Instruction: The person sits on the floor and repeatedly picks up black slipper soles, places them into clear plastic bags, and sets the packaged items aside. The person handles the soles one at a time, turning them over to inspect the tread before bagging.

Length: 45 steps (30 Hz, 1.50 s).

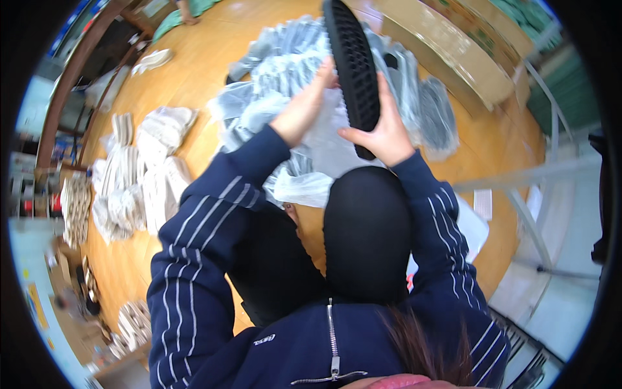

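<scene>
A black shoe [355, 68] is held up in front of me, its treaded sole turned toward the right. My right hand [387, 128] grips it near its lower end, with the thumb along the sole's edge and the fingers behind. On the other side my left hand [306, 104] clasps the shoe, its fingertips partly hidden behind it. Below both hands lies a heap of clear plastic bags [285, 71] with greyish and dark contents. Another bagged dark shoe [437, 113] lies at the heap's right side.
Left on the wooden floor are several cream-coloured shoes [165, 133], some in plastic. A lone pale pair [153, 60] lies farther back. Long cardboard boxes [447, 48] stand at the back right. A metal frame [534, 175] crosses the right side. Another person's hand [188, 16] shows at top left.
</scene>
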Each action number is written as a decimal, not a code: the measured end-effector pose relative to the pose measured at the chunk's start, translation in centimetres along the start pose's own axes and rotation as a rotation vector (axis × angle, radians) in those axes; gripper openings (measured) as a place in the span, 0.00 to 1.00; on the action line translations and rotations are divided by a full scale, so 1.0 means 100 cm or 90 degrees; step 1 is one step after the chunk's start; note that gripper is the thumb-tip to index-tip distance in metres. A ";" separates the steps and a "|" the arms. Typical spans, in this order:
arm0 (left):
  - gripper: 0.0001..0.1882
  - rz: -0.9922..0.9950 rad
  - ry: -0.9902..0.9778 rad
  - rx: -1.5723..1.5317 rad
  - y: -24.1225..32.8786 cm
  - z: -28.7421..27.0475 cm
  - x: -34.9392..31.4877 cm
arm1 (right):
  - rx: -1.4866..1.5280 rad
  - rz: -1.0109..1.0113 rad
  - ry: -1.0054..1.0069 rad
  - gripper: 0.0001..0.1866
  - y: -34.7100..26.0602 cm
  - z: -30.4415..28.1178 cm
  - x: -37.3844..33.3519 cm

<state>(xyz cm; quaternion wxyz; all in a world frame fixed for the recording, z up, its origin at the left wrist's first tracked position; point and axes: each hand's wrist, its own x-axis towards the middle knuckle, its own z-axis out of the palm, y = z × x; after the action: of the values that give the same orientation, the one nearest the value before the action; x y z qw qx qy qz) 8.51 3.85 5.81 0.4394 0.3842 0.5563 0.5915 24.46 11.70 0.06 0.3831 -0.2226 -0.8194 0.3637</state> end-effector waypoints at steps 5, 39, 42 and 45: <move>0.22 -0.034 -0.097 0.151 0.005 -0.033 -0.010 | -0.219 0.130 0.098 0.53 0.075 -0.002 -0.051; 0.15 0.056 0.222 0.191 -0.015 -0.080 0.004 | 0.753 0.601 0.260 0.18 0.205 -0.025 -0.103; 0.17 0.065 0.138 0.207 -0.014 -0.072 0.007 | 0.777 0.464 0.227 0.23 0.162 -0.072 -0.057; 0.21 0.038 0.059 0.212 -0.008 -0.056 0.005 | 0.865 0.336 0.095 0.22 0.117 -0.095 -0.017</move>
<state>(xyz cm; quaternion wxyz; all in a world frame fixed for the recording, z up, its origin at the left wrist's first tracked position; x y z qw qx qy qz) 3.14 2.52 4.56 0.3258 0.4407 0.6546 0.5207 34.00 22.04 -5.49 0.3907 -0.1499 -0.3038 0.8559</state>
